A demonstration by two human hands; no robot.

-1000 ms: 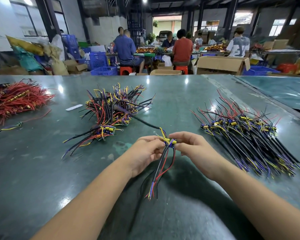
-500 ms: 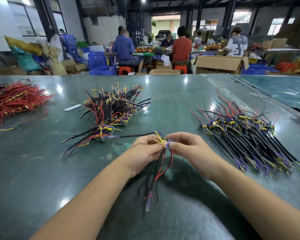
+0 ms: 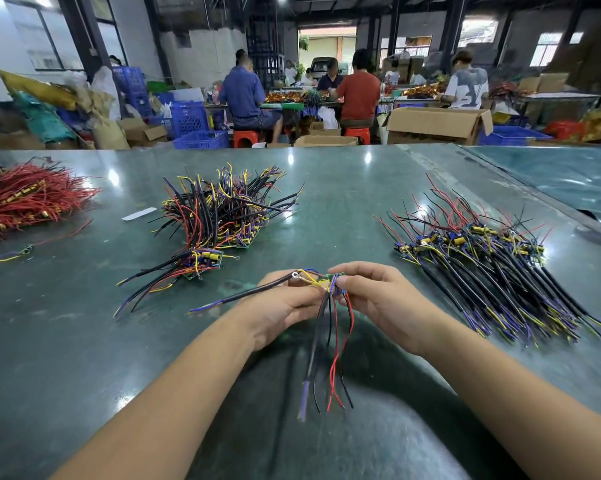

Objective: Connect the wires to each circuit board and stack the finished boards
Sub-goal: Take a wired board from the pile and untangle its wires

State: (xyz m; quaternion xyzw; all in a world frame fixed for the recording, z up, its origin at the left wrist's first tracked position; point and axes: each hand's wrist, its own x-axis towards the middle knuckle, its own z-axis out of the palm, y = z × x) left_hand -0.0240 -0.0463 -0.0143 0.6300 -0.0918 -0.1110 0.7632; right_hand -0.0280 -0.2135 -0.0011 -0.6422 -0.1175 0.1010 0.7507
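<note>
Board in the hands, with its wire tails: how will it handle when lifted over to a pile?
Probably light: the left hand and right hand hold the circuit board by fingertips alone. The thin wires hang limp below it, so expect floppy tails that swing. The black sheathed cable juts sideways, so it seems stiffer and may snag the pile of wired boards.

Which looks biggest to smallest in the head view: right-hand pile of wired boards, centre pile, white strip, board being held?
1. Right-hand pile, widest spread.
2. Centre pile, though it lies farther back, so the gap is unsure.
3. Held board between left hand and right hand, and white strip: too close to rank.
</note>
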